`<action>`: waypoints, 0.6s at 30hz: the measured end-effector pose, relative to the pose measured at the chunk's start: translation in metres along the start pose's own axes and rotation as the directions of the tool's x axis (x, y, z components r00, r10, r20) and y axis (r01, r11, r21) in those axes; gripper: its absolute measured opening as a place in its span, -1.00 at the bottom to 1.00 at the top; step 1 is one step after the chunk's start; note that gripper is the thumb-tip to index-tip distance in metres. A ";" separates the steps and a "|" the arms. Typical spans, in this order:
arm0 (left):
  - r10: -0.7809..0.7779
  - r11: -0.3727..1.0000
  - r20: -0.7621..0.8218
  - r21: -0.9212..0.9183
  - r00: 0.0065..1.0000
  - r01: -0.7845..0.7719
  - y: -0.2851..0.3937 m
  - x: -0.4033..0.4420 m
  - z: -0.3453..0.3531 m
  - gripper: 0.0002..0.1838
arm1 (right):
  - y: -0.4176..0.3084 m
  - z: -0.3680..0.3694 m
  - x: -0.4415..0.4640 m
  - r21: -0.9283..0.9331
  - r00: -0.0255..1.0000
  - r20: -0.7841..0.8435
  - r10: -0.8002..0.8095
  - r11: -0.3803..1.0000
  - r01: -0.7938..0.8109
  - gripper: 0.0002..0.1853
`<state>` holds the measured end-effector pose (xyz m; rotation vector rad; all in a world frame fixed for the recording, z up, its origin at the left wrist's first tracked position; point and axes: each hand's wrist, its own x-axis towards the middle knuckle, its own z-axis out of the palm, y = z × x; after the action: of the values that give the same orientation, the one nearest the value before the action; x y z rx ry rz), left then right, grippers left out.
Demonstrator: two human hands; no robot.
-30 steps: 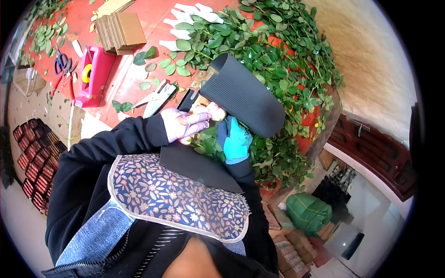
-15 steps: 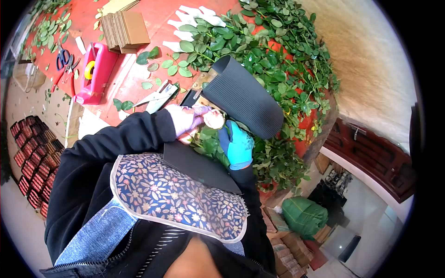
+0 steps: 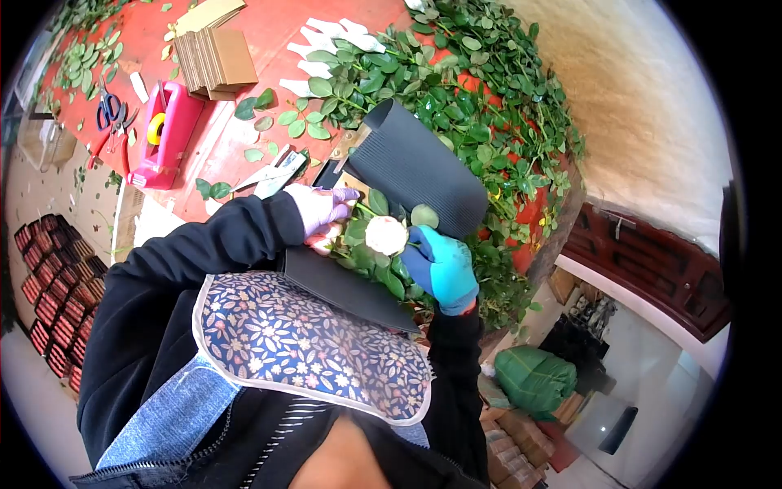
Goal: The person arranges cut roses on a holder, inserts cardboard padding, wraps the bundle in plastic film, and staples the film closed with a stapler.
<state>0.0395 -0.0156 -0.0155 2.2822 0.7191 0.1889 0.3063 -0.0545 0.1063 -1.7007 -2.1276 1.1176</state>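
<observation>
A pale pink rose [image 3: 386, 235] with green leaves is out in front of my body. My right hand [image 3: 440, 265], in a blue glove, is closed with its fingertips at the right side of this bloom. To the left, my left hand [image 3: 319, 209], in a thin lavender glove, has its fingers drawn together by the leaves; what they grip is hidden. Pinker roses [image 3: 324, 239] lie just under it. A dark ribbed sheet [image 3: 423, 169] curls up beyond my hands, and a flat dark flap [image 3: 346, 292] sits nearest my apron [image 3: 314, 346].
Leafy rose stems [image 3: 505, 122] heap up on the red table [image 3: 236, 134]. White-wrapped buds [image 3: 326, 45], a stapler-like tool [image 3: 277, 171], a pink tape dispenser [image 3: 169, 134], pruning shears [image 3: 114, 114] and stacked cardboard [image 3: 216, 61] lie farther off. A green bundle [image 3: 535, 381] rests at lower right.
My right hand has moved right and slightly toward me, and the pale rose has shifted the same way, showing more leaves. My left hand stays nearly in place.
</observation>
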 end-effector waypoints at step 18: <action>-0.085 0.996 0.114 -0.008 0.990 0.086 0.007 -0.004 -0.005 -0.57 | 0.038 0.103 0.062 -0.593 0.887 -0.380 -0.263 0.805 -0.014 -0.84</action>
<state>0.0377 -0.0192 -0.0071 2.2248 0.7523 0.0235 0.2555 -0.0412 -0.0087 -1.7618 -2.3416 -0.0247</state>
